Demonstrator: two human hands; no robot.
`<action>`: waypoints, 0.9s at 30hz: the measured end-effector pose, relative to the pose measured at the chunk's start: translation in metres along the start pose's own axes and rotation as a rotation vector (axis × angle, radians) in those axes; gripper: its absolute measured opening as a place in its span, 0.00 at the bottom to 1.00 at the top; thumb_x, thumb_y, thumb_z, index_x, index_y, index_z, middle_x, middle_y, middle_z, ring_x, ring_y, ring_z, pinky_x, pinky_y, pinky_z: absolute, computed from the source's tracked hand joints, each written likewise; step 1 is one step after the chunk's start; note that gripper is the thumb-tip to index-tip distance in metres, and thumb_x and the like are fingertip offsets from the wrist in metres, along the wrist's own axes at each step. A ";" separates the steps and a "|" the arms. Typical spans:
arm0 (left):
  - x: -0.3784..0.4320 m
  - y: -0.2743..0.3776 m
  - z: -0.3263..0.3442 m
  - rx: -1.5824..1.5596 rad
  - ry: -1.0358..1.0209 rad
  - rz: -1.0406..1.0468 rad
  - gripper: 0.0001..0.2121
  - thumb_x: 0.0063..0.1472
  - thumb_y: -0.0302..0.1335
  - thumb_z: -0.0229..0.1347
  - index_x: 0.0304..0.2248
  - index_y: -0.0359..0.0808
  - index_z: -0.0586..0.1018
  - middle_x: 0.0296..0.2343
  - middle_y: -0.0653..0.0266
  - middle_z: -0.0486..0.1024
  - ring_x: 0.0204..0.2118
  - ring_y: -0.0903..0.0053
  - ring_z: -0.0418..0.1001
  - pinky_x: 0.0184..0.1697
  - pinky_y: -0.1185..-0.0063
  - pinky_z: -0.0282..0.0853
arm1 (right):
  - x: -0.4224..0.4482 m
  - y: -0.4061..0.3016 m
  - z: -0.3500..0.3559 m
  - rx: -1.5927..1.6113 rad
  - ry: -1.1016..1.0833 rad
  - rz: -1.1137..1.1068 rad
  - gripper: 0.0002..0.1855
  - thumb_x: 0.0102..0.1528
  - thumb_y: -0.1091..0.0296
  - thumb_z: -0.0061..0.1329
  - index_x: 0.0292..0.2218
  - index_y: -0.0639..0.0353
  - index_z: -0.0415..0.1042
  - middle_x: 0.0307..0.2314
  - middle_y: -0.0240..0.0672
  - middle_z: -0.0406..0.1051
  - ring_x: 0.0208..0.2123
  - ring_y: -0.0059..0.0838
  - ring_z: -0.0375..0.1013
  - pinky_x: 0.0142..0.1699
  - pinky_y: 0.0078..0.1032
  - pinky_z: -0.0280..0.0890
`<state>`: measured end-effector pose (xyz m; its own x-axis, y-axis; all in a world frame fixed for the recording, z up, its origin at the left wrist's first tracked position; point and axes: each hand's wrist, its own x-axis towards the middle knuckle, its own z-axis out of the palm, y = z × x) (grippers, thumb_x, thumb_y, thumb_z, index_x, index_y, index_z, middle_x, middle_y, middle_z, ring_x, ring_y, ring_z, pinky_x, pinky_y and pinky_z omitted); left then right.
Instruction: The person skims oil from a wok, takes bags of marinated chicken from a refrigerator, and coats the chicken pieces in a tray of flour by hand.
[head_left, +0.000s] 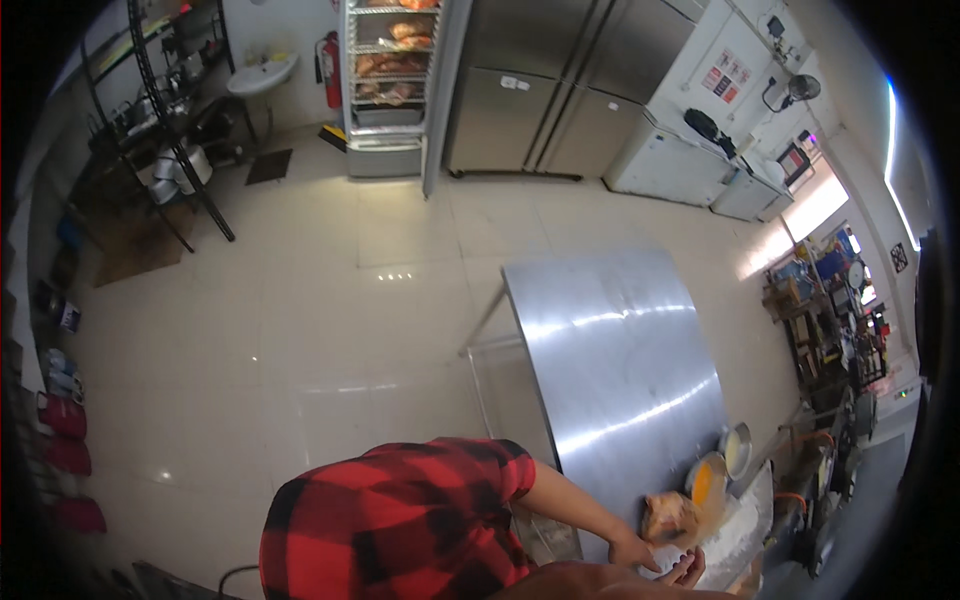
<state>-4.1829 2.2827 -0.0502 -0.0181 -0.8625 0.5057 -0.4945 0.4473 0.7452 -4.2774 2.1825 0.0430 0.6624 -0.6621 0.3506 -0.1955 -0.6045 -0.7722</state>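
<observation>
Near the bottom edge, my left hand (634, 553) reaches from a red-and-black checked sleeve, its fingers at a small white item (667, 558) whose kind I cannot make out. My right hand (685, 571) is close beside it, fingers curled and slightly apart; the forearm hides part of it. Just above the hands lies a pinkish-orange piece of raw meat, perhaps poultry (670, 517). Beyond that stand a bowl of orange-yellow liquid (705, 484) and a round pan with pale yellow contents (736, 451). A tray of white powder (739, 529) is to the right of the hands.
A long stainless steel table (615, 360) extends away from me. Black cooking equipment (821, 480) stands at the right. Farther off are an open upright fridge with shelves of food (394, 71), steel refrigerator doors (510, 120), a chest freezer (664, 165) and a washbasin (264, 73).
</observation>
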 end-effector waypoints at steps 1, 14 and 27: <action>-0.028 0.002 -0.023 -0.042 -0.084 -0.086 0.29 0.53 0.35 0.56 0.53 0.29 0.66 0.45 0.44 0.69 0.49 0.53 0.67 0.53 0.65 0.61 | -0.012 -0.023 0.035 0.047 -0.055 -0.024 0.18 0.62 0.61 0.41 0.49 0.60 0.67 0.40 0.43 0.71 0.40 0.30 0.70 0.46 0.26 0.63; -0.878 0.057 -0.403 0.625 0.440 -1.901 0.20 0.52 0.35 0.52 0.45 0.42 0.76 0.40 0.54 0.76 0.45 0.59 0.72 0.47 0.65 0.68 | -0.013 -0.322 0.616 0.138 -1.032 -0.325 0.15 0.54 0.73 0.47 0.45 0.61 0.70 0.37 0.40 0.71 0.34 0.31 0.70 0.38 0.26 0.66; -1.294 0.321 -0.840 0.454 1.752 -1.434 0.16 0.62 0.38 0.52 0.46 0.39 0.73 0.31 0.69 0.74 0.29 0.85 0.69 0.28 0.83 0.66 | -0.015 -0.856 1.141 0.750 -1.115 -0.657 0.33 0.58 0.57 0.47 0.61 0.46 0.50 0.52 0.43 0.60 0.49 0.36 0.63 0.50 0.32 0.62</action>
<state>-3.5887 3.7411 -0.0999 0.7799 0.6120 -0.1316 0.4027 -0.3295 0.8540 -3.2951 3.2150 0.0941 0.7470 0.5093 0.4273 0.5270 -0.0617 -0.8476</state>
